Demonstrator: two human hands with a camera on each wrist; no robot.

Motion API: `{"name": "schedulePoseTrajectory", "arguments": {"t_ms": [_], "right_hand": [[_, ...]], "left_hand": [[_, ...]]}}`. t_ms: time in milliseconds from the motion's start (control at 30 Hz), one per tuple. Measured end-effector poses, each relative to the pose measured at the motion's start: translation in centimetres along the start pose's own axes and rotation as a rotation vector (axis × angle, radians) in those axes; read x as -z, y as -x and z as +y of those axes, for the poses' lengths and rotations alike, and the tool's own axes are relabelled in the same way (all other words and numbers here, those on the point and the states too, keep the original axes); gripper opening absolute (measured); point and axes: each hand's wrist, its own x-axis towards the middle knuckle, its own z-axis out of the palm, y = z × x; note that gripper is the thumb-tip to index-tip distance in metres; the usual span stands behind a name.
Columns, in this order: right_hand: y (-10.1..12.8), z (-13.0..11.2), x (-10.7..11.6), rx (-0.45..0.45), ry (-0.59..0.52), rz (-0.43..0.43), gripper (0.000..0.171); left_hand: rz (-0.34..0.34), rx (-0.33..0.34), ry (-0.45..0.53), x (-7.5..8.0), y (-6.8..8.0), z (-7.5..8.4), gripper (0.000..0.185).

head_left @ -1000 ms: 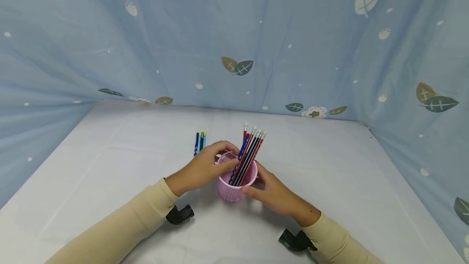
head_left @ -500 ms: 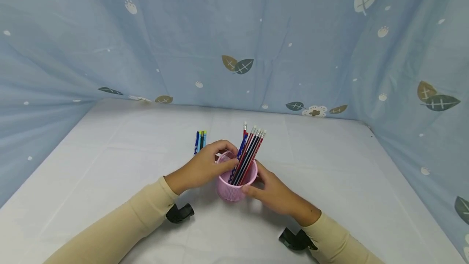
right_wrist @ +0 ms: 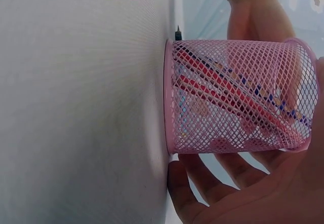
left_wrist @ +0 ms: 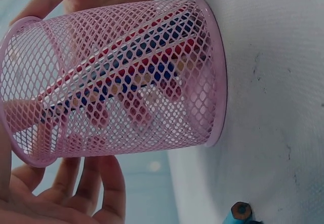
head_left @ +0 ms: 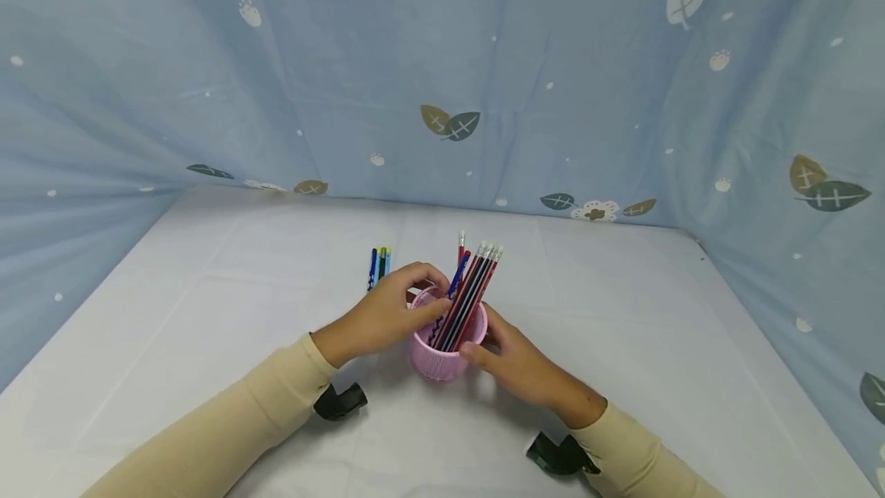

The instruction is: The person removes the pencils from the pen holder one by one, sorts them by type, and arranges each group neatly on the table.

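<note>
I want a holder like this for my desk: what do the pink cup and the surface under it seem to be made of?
The pink cup looks like coated metal mesh: diamond-shaped openings with solid rims at top and base, though moulded plastic can't be ruled out. The table surface looks like white woven cloth, matte, with a fine weave texture.

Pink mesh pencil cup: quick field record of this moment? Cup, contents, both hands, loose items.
cup: pink mesh pencil cup, upright on the white table
contents: bundle of pencils, leaning toward the far right
left hand: left hand at the cup's rim, fingertips pinching a blue pencil
right hand: right hand curled round the cup's right side
loose items: three pencils lying on the table behind the left hand
</note>
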Motion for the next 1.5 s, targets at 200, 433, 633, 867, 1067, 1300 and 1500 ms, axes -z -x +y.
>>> {"name": "schedulePoseTrajectory", "arguments": {"t_ms": [200,433,633,867,1067,1300,1500], "right_hand": [[0.0,-0.2,0.0,0.003,-0.004,-0.002,0.069],[0.0,-0.3,0.1,-0.016,-0.010,0.003,0.070],[0.0,-0.3,0.1,-0.002,-0.001,0.003,0.071],[0.0,-0.2,0.1,-0.002,0.000,0.003,0.072],[0.0,-0.3,0.1,-0.003,0.002,0.003,0.071],[0.0,0.0,0.1,-0.006,0.005,0.003,0.070],[0.0,0.0,0.1,0.015,0.015,0.012,0.071]], "left_hand": [[0.034,-0.021,-0.010,0.3,0.0,0.0,0.018],[0.048,-0.039,0.005,0.7,-0.2,0.1,0.017],[0.066,-0.050,0.018,1.3,-0.2,0.6,0.017],[0.085,-0.056,-0.010,1.9,-0.2,0.9,0.016],[0.104,-0.079,-0.004,2.2,-0.2,1.2,0.016],[0.116,-0.065,0.044,2.7,0.1,1.4,0.019],[0.160,-0.074,0.053,3.7,0.2,1.8,0.021]]}}
